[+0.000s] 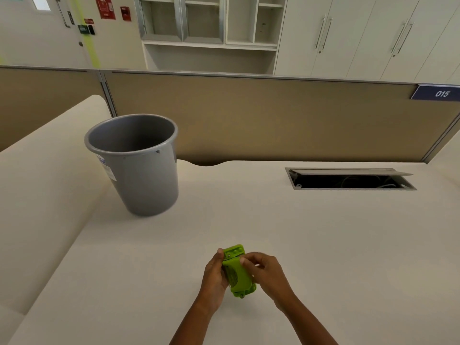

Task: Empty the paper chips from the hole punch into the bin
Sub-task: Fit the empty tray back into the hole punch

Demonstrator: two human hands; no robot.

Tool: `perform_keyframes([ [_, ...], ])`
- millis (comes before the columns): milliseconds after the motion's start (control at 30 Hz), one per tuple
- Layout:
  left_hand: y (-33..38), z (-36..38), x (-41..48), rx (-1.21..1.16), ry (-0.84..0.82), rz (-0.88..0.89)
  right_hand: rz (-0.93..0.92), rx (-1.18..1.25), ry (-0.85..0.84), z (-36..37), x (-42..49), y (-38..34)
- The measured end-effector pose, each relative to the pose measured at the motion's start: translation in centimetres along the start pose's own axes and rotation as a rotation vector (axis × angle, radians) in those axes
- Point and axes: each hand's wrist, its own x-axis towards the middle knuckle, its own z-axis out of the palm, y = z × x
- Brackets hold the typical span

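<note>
- A grey bin (139,168) stands upright on the pale desk (311,232) at the left of the frame, above centre, its round mouth open to the ceiling. Nothing can be made out inside it from this angle.
- The bin lies up and to the left of both hands, well apart from them; the person's left hand is the nearer one to it.
- The left hand (215,275), at lower centre, cups the left side of a bright green hole punch (237,271), fingers curled around it and the thumb tip at its upper end.
- The hole punch sits between the two hands, low in the frame. Its long axis runs from upper left to lower right, almost up and down the picture.
- The right hand (267,271) closes on the punch's right side, fingertips pressed to the upper green body; whether it is prying at the chip tray cannot be told.
- No paper chips show on the desk.
- At right, a cable hatch (351,179) lies open in the desk.
</note>
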Motion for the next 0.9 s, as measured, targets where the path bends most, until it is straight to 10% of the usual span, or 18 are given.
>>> perform_keyframes([
  [133,-0.4,0.2,0.0,0.032,0.005,-0.013,-0.085,-0.070,0.208,-0.4,1.2,0.0],
  [900,0.5,0.9,0.0,0.253,-0.010,-0.040,0.061,0.004,0.050,-1.7,4.3,0.7],
])
